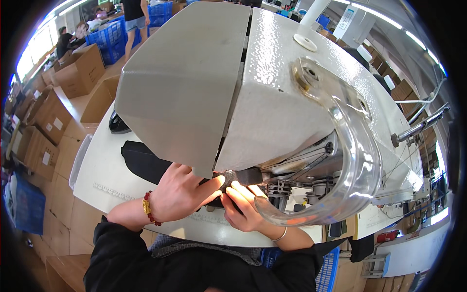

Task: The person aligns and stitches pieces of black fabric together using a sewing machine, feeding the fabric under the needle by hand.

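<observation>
A large white and grey sewing machine [287,92] fills the middle of the view, its head hanging over my hands. A black fabric piece [143,163] lies on the white table at the left and runs under the machine head. My left hand [177,194], with a red beaded bracelet at the wrist, grips the fabric, thumb and forefinger bent toward the lit sewing spot. From the right, my right hand [243,209] pinches the fabric's edge close to the left fingertips. The machine head hides the needle and part of the left fingers.
A clear curved plastic guard [360,160] arches just right of my right hand. A black rounded object [118,123] sits on the table's far left. Cardboard boxes [80,70] and blue crates [106,41] stand on the floor at left. Other people are in the background.
</observation>
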{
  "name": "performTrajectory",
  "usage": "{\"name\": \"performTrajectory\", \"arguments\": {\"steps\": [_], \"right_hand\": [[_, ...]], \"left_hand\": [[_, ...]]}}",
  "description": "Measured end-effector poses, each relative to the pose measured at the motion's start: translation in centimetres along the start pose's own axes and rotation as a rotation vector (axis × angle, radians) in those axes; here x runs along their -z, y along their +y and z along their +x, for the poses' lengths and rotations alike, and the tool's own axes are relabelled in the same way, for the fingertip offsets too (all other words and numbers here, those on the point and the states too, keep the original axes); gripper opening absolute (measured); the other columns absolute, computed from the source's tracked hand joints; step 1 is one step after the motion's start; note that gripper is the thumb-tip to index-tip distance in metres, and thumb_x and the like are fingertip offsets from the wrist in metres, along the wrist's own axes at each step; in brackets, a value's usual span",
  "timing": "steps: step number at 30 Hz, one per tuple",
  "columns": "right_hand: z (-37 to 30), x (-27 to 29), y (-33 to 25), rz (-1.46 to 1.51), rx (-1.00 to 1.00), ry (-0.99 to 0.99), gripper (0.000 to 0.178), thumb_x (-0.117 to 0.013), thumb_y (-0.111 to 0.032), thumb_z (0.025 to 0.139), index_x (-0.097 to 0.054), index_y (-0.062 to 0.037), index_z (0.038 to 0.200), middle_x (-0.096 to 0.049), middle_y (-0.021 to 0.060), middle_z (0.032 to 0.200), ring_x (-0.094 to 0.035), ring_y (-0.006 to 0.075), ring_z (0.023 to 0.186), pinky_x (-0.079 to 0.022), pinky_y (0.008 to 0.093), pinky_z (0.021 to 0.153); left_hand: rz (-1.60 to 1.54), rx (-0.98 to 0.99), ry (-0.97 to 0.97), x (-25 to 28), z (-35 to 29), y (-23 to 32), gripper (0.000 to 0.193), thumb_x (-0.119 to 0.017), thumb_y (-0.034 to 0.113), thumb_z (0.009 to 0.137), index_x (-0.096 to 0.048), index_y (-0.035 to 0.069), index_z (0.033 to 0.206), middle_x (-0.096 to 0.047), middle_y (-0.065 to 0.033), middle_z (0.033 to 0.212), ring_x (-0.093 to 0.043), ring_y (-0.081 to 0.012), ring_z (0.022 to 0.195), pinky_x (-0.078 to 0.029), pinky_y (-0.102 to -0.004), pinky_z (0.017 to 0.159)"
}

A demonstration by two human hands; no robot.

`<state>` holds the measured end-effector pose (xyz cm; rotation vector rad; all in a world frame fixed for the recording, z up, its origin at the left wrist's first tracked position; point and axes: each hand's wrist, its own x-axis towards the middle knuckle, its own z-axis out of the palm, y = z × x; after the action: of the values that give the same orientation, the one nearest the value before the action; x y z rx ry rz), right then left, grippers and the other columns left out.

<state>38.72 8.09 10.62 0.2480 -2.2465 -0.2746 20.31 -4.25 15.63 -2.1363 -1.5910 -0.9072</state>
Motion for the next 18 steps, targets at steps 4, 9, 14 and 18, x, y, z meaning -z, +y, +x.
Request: {"name": "performTrajectory", "arguments": {"steps": [4,9,14,18], "right_hand": [[-0.2,-0.2,0.2,-0.026,0.044,0.011,0.027,-0.068,-0.012,0.068,-0.071,-0.0020,0.093,-0.062,0.0149,0.108,-0.064,0.0286,0.100,-0.053,0.0387,0.078],[1.5,1.6,0.7,0.103,0.020,0.011,0.030,-0.069,-0.012,0.068,-0.069,-0.0004,0.095,-0.061,0.0163,0.109,-0.063,0.0293,0.100,-0.052,0.0394,0.079],[5.9,-1.7,4.0,0.232,-0.052,-0.050,0.032,-0.070,-0.012,0.071,-0.068,0.0006,0.100,-0.060,0.0172,0.110,-0.061,0.0292,0.101,-0.051,0.0393,0.080],[-0.7,3.4,3.0,0.291,-0.146,-0.083,0.032,-0.070,-0.011,0.073,-0.066,0.0008,0.103,-0.060,0.0181,0.110,-0.060,0.0291,0.102,-0.050,0.0388,0.080]], "left_hand": [[-0.007,-0.006,0.018,0.1,0.1,0.0,0.024,-0.074,0.015,0.072,-0.065,0.010,0.094,-0.060,-0.0034,0.102,-0.055,-0.0247,0.093,-0.044,-0.0378,0.074],[0.000,-0.008,0.000,0.4,-0.1,-0.2,0.029,-0.076,0.019,0.072,-0.067,0.010,0.098,-0.062,-0.0018,0.091,-0.057,-0.0228,0.086,-0.045,-0.0362,0.071],[-0.101,-0.008,0.001,0.2,0.3,-0.1,0.033,-0.078,0.023,0.071,-0.068,0.009,0.099,-0.062,-0.0005,0.082,-0.058,-0.0207,0.080,-0.046,-0.0347,0.069],[-0.089,0.069,-0.109,1.2,0.6,0.4,0.034,-0.079,0.023,0.071,-0.067,0.009,0.099,-0.063,-0.0009,0.083,-0.057,-0.0209,0.085,-0.046,-0.0352,0.073]]}}
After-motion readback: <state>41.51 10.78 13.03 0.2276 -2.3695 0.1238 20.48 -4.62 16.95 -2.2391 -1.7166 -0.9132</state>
